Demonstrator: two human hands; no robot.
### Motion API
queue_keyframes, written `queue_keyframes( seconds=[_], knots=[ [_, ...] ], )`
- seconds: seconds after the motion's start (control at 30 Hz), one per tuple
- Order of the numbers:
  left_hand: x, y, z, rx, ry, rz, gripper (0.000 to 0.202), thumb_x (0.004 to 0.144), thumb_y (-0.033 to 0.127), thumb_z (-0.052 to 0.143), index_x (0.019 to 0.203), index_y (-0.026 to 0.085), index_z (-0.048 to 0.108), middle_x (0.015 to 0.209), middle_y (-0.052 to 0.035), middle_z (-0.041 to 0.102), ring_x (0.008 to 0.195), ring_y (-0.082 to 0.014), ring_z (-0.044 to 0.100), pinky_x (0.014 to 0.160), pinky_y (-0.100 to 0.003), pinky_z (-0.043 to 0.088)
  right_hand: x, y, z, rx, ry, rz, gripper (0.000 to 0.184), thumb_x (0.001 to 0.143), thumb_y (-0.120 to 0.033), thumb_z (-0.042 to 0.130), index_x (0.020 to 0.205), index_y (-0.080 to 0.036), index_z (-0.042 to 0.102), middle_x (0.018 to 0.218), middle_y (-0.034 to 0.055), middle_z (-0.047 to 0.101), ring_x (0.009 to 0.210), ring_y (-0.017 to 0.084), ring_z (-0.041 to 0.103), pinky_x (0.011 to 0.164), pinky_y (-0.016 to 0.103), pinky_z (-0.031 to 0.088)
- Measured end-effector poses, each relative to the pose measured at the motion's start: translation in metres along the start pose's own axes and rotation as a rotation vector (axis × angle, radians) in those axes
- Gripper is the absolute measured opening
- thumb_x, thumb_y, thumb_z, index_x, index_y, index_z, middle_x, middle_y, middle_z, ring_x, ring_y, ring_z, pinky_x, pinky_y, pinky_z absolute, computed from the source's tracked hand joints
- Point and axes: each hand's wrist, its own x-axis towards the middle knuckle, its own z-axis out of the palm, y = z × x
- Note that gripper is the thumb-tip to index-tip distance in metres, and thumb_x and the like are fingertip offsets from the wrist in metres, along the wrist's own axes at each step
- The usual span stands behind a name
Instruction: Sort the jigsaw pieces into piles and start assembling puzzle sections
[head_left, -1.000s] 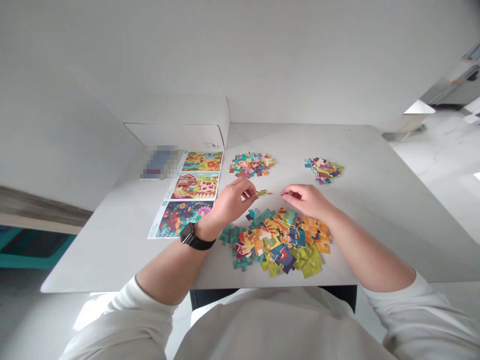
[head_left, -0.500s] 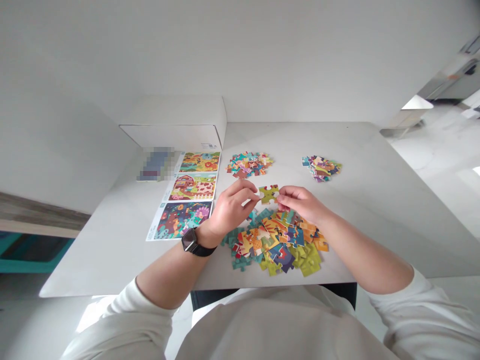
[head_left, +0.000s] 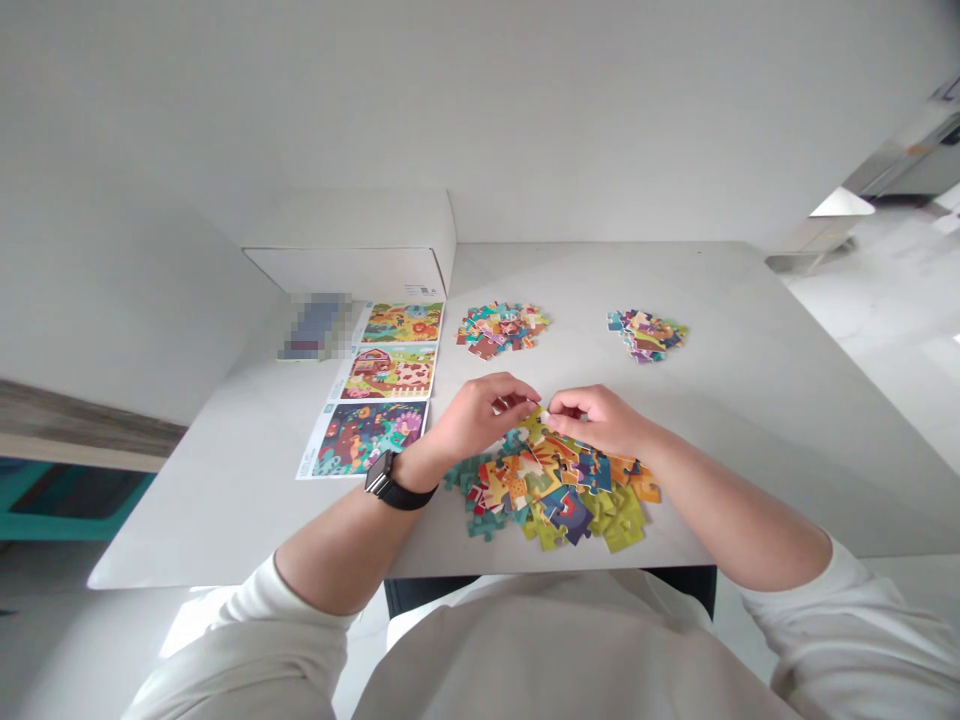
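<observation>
My left hand (head_left: 484, 418), with a black watch on its wrist, and my right hand (head_left: 596, 418) meet fingertip to fingertip just above the far edge of the big pile of jigsaw pieces (head_left: 559, 485). Both have curled fingers that pinch a yellow-green jigsaw piece (head_left: 534, 424) between them; most of that piece is hidden by the fingers. The pile of colourful pieces lies on the white table (head_left: 750, 420) right in front of me.
Two smaller heaps of pieces lie farther back, one in the middle (head_left: 501, 328), one to the right (head_left: 646, 335). A sheet with three pictures (head_left: 379, 390) lies at the left, beside a white box (head_left: 360, 245). The table's near edge runs under my forearms.
My left hand first held the piece alone; my right hand then took its other side. Both hands have since lowered it to the pile's far edge.
</observation>
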Motion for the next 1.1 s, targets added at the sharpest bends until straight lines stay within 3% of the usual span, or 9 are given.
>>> queue_keyframes(
  seconds=[0.2,0.4,0.63,0.7,0.9,1.0,1.1],
  knots=[
    [0.003,-0.004,-0.005,-0.263,0.007,-0.207,0.03,0.085,0.048,0.082,0.091,0.02,0.075,0.083,-0.0047,0.075,0.071,-0.0159,0.068,0.064,-0.028,0.056,0.001,0.009,-0.006,0.123,0.166,0.023,0.047,0.1,-0.07,0.061,0.09,-0.025,0.073,0.083,0.0039,0.075,0.077,0.021,0.067,0.071,0.032,0.051],
    [0.012,-0.022,-0.032,-0.681,0.27,-0.492,0.04,0.071,0.041,0.093,0.091,0.021,0.065,0.1,-0.0045,0.078,0.07,-0.0121,0.07,0.057,-0.022,0.055,0.002,0.02,-0.012,0.156,0.297,0.041,0.046,0.101,-0.069,0.06,0.097,-0.026,0.075,0.086,0.0048,0.075,0.083,0.022,0.07,0.076,0.032,0.053],
    [0.024,-0.045,-0.049,-0.855,0.483,-0.624,0.037,0.066,0.024,0.093,0.089,0.019,0.065,0.095,-0.0025,0.079,0.063,-0.0093,0.068,0.054,-0.02,0.051,0.002,0.019,-0.011,0.117,0.268,0.057,0.039,0.102,-0.063,0.063,0.099,-0.026,0.076,0.087,0.0048,0.076,0.086,0.022,0.073,0.077,0.033,0.055],
    [0.023,-0.042,-0.046,-0.867,0.459,-0.598,0.037,0.067,0.025,0.094,0.09,0.019,0.065,0.096,-0.0023,0.079,0.065,-0.0092,0.068,0.054,-0.02,0.051,0.003,0.02,-0.011,0.124,0.294,0.059,0.036,0.101,-0.059,0.065,0.101,-0.025,0.075,0.09,0.0052,0.077,0.087,0.022,0.073,0.08,0.034,0.055],
    [0.01,-0.013,-0.012,-0.799,0.178,-0.446,0.041,0.072,0.04,0.096,0.088,0.019,0.064,0.1,-0.0045,0.078,0.072,-0.0115,0.07,0.057,-0.021,0.055,0.01,0.019,-0.002,0.337,0.242,0.086,0.04,0.091,-0.057,0.079,0.114,-0.026,0.072,0.109,0.0071,0.079,0.093,0.022,0.071,0.079,0.034,0.057],
    [0.004,-0.004,0.001,-0.73,0.085,-0.427,0.041,0.074,0.043,0.096,0.087,0.018,0.065,0.101,-0.0067,0.078,0.073,-0.0126,0.07,0.057,-0.022,0.055,0.014,0.017,0.004,0.482,0.232,0.092,0.041,0.085,-0.06,0.084,0.102,-0.025,0.071,0.1,0.005,0.078,0.085,0.02,0.07,0.072,0.032,0.056],
    [0.002,-0.002,0.002,-0.657,0.023,-0.426,0.041,0.078,0.047,0.093,0.09,0.018,0.068,0.11,-0.0097,0.078,0.075,-0.0139,0.07,0.054,-0.023,0.054,0.016,0.02,-0.003,0.548,0.302,0.118,0.042,0.082,-0.062,0.086,0.09,-0.024,0.07,0.085,0.002,0.075,0.072,0.015,0.064,0.065,0.028,0.052]
  ],
)
